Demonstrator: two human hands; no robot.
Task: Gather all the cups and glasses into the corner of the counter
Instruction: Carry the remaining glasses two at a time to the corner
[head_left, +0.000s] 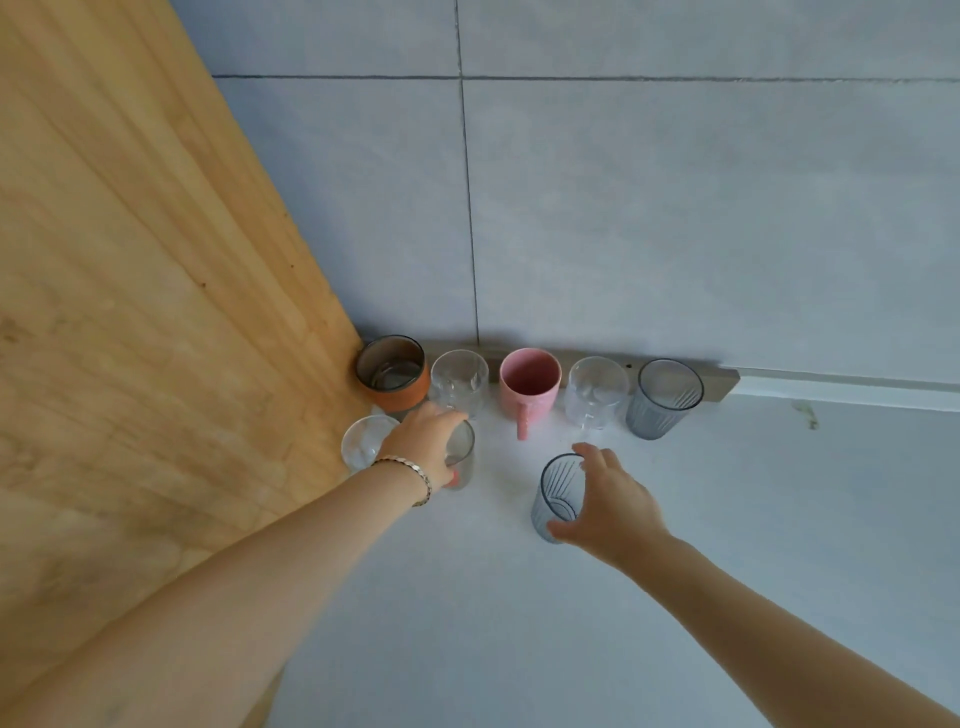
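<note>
A pale grey desk (675, 597) is meeting a tiled wall (675, 208) at the back and a wooden side panel (130, 312) on the left, forming the corner where the drinkware is collecting. Five pieces are standing in a row against the wall: an orange-banded cup (393, 371) tight in the corner, a clear glass (459, 382), a pink mug (530, 387) with its handle pointing forward, a second clear glass (596, 392), and a grey ribbed tumbler (665, 397). A third clear glass (363, 441) is sitting in front, against the wooden panel.

The left hand (423, 441), wearing a bracelet (410, 470), is curling over the top of a grey glass (462, 457) just in front of the back row; the fingers are wrapping its rim, and the base appears to be on or just above the desk, which I cannot tell. The right hand (608, 504) is closing around a second grey ribbed tumbler (558, 496), thumb near and fingers far, still apart from the group.

Judgement: nearly complete. The right-hand tumbler should be travelling upright into the gap ahead of the pink mug, clearing its handle. The left-hand glass should be settling without knocking its close neighbours. Glass-on-glass contact is the principal risk.
</note>
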